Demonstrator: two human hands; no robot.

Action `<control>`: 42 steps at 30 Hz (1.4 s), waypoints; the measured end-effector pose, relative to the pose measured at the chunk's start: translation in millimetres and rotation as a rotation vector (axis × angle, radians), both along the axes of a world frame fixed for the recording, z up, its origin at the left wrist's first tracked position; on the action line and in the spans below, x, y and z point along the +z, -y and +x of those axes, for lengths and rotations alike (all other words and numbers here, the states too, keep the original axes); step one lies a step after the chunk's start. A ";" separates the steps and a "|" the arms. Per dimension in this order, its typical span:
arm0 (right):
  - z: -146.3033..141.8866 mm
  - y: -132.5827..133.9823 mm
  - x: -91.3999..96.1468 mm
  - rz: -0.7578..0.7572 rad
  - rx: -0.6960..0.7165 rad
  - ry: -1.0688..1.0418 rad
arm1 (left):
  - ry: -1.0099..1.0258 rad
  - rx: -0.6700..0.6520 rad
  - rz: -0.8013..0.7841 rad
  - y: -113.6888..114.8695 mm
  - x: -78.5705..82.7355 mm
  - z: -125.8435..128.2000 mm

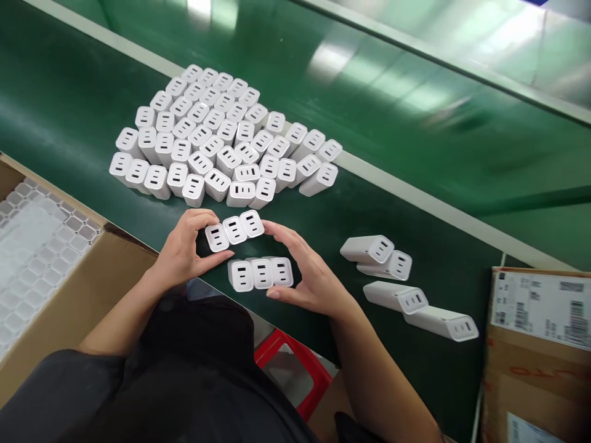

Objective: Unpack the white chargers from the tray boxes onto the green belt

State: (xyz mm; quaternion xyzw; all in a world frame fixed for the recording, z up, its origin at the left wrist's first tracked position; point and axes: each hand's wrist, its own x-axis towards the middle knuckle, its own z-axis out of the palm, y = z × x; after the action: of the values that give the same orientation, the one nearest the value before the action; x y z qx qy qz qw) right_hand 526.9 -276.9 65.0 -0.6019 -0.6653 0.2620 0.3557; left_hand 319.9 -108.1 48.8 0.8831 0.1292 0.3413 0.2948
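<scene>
My left hand (182,249) and my right hand (307,271) press from either side on two short rows of white chargers on the green belt. The upper row (234,229) of three sits between my left fingertips and my right index finger. The lower row (261,273) of three lies between my left thumb and my right thumb. Both hands are curled around the rows, fingers closed on them. Each charger shows a face with three slots.
A big cluster of several white chargers (217,138) stands farther up the green belt (415,111). Several lie on their sides at right (397,289). An open carton with a white tray (32,246) is at left, a labelled carton (538,344) at right, a red stool (295,369) below.
</scene>
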 end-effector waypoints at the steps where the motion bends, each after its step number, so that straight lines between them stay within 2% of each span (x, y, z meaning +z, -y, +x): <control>1: 0.0 0.1 0.2 0.000 -0.001 0.002 | -0.002 0.011 0.012 1.5 1.9 1.9; 10: -1.0 1.6 -2.1 -0.004 -0.019 -0.033 | -0.273 0.040 0.264 12.2 28.8 32.8; 15: -4.4 0.4 -4.0 -0.008 -0.015 -0.032 | -0.411 0.115 0.312 14.3 25.0 40.2; 19: -4.8 -0.3 -4.1 0.005 -0.011 -0.038 | -0.436 0.154 0.203 13.9 19.4 42.0; 21: -2.0 0.2 -3.6 0.016 -0.024 -0.032 | -0.358 0.168 0.059 9.8 19.2 39.2; 23: 2.2 1.4 -2.4 0.053 -0.055 -0.014 | -0.216 0.206 -0.207 4.5 21.5 31.9; 25: 5.5 3.0 0.5 0.129 -0.098 0.028 | -0.027 0.216 -0.613 1.2 25.3 19.7; 28: 2.3 4.1 10.4 0.257 -0.148 0.133 | 0.258 0.142 -1.246 4.0 30.6 -4.5; 30: -7.9 2.3 21.2 0.311 -0.141 0.215 | 0.384 0.086 -1.508 10.4 33.0 -21.8; 33: -35.2 -7.1 41.3 0.354 -0.031 0.346 | 0.515 0.036 -1.694 21.8 34.7 -46.2; 37: -87.5 -36.1 64.7 0.399 0.151 0.472 | 0.644 0.064 -1.811 35.6 32.0 -75.3; 42: -164.7 -80.2 69.4 0.435 0.352 0.640 | 0.857 0.182 -1.825 52.5 15.6 -117.8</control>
State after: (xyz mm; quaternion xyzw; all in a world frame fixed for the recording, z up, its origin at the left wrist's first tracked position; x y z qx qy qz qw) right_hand 362.2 -196.7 134.4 -0.4409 -0.8746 -0.0279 0.1996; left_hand 202.0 -160.6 64.4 0.1102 0.2908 0.4215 0.8518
